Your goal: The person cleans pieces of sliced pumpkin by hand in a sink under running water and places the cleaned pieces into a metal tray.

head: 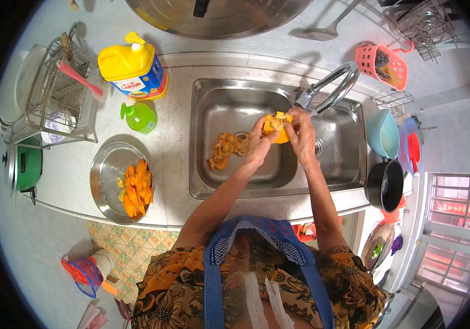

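Observation:
Both my hands are over the left basin of a stainless steel sink (214, 103). Between them is a yellow-orange piece, seemingly pumpkin (280, 133), with a ridged lower side. My left hand (261, 142) grips its left side, thumb across the front. On the right, my right hand (302, 135) pinches it with bent fingers. Several orange scraps, like peel or pulp (220, 152), lie in the basin to the left of my left hand, partly over the drain. The chrome faucet (329, 88) arches just beyond my right hand. What the fingers cover is hidden.
A steel bowl (105, 181) with orange slices (137, 189) stands on the left counter. Behind it are a green pump bottle (141, 118), a yellow detergent jug (134, 68) and a wire dish rack (62, 107). A black pot (385, 185) and blue basin (383, 133) stand right of the sink.

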A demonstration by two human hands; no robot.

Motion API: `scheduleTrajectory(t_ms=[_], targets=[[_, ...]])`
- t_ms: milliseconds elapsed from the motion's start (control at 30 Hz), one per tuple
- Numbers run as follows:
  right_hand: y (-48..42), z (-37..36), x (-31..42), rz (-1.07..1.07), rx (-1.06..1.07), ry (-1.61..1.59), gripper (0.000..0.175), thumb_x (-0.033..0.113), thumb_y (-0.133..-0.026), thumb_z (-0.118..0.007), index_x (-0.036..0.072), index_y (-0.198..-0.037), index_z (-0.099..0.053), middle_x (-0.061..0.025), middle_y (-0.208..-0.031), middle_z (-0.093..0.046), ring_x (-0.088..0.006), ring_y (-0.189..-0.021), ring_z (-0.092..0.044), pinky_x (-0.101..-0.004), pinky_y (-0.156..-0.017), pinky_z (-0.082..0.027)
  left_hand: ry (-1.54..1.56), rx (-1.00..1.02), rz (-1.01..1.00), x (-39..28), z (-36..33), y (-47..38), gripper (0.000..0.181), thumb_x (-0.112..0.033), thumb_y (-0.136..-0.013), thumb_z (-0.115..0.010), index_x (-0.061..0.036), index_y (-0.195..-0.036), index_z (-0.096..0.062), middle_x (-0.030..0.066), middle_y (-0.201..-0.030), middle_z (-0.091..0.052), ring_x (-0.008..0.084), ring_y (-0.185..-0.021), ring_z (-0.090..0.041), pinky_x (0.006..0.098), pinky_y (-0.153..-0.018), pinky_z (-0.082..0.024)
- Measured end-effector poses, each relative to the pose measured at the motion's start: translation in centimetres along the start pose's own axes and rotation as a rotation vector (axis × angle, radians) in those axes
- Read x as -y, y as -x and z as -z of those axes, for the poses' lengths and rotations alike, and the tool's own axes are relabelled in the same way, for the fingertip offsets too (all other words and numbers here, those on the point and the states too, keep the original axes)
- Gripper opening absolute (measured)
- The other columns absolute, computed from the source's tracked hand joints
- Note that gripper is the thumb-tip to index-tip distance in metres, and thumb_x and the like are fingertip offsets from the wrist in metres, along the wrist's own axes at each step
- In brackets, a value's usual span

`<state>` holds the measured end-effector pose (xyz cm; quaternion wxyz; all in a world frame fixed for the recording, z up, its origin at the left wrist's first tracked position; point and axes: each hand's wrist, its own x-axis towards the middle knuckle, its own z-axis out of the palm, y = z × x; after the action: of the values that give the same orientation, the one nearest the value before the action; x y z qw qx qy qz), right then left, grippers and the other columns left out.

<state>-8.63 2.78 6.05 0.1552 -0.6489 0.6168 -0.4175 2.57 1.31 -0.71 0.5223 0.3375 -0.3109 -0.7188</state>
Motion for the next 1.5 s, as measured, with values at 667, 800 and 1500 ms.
scheduleTrajectory(t_ms=[667, 800, 1500], targets=[[-0.6, 1.1, -0.6, 0.029, 0.034, -0.14, 0.011, -0.004, -0.073, -0.062, 0.0, -0.084, -0.061, -0.0108, -0.104, -0.054, -0.0204, -0.089, -0.055, -0.0271, -0.076, -0.044, -0.171, 0.002, -0.147, 1.1, 0.6, -3.0, 0.035, 0.007, -0.076, -0.056, -0.0027, -0.11, -0.052, 0.0027, -0.099, -0.057, 0.0106, -0.088, -0.054, 0.0228, -0.079, -0.043], [1.0, 1.4, -0.6, 0.015, 0.004, -0.18, 0.016, -0.003, -0.072, -0.064, 0.002, -0.087, -0.062, -0.0105, -0.105, -0.054, -0.0206, -0.091, -0.055, -0.0279, -0.079, -0.045, -0.132, 0.004, -0.109, 0.0, 0.8, -2.7, 0.034, 0.006, -0.076, -0.055, -0.0032, -0.109, -0.052, 0.0024, -0.099, -0.057, 0.0103, -0.089, -0.054, 0.0235, -0.079, -0.043], [0.2, 0.3, -0.8, -0.176, 0.013, -0.101, 0.021, 0.012, -0.084, -0.056, -0.002, -0.1, -0.058, -0.0072, -0.071, -0.058, -0.0093, -0.062, -0.052, -0.0247, -0.055, -0.044, 0.097, 0.127, 0.112, -1.2, -0.7, -2.7, 0.025, -0.013, -0.083, -0.054, -0.0042, -0.106, -0.052, 0.0021, -0.094, -0.055, 0.0093, -0.086, -0.052, 0.0238, -0.076, -0.042]])
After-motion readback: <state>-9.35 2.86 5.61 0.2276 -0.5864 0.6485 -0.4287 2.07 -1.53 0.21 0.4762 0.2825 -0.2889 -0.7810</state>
